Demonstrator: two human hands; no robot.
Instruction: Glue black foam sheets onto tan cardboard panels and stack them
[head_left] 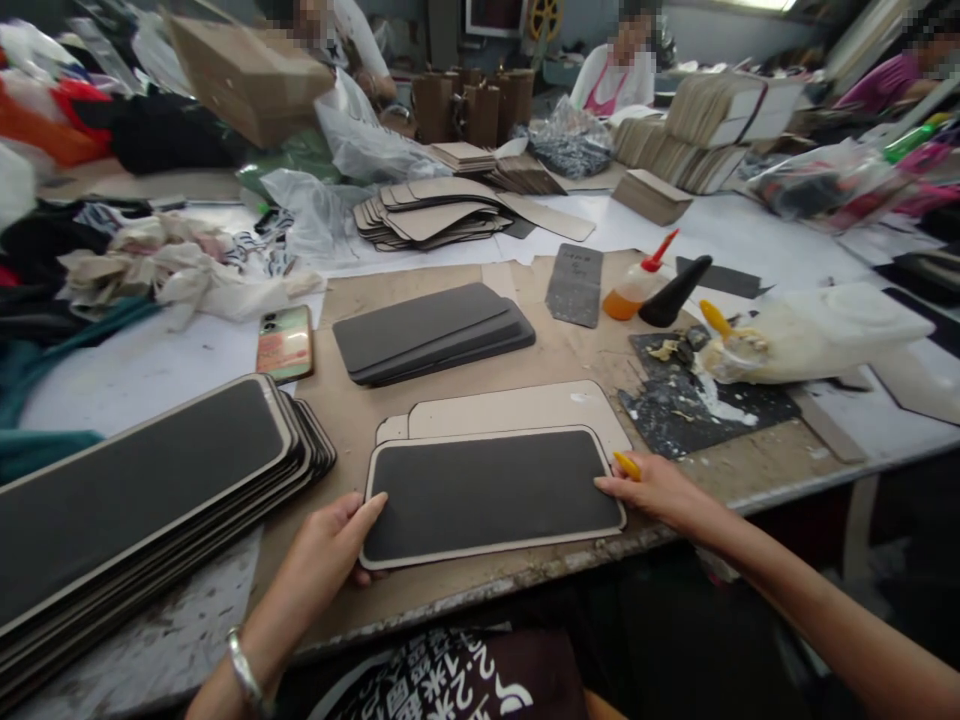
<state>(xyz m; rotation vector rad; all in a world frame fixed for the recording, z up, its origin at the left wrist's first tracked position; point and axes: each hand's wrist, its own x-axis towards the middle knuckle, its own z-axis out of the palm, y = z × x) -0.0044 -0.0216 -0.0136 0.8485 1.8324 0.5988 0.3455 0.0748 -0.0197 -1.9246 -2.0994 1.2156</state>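
A rounded rectangular board with a dark grey face and a beige border (491,495) lies near the table's front edge. My left hand (334,535) grips its left end, thumb on top and fingers beneath. At the right end my right hand (660,490) pinches the rim. A yellow stick-like handle (627,465) also sits in that hand; its other end is hidden. Behind the board are beige boards (517,408), the front one carrying a small whitish spot. Farther back rest loose dark grey sheets (431,330), and to the left a stack of similar bordered boards (150,470).
A phone (285,342) lies behind the stack. To the right are a bottle of orange liquid (626,290), a black horn-shaped object (675,292), a glue-smeared dark sheet (720,425) and a whitish plastic container (847,325). Beige boards (442,210) and several people are farther back.
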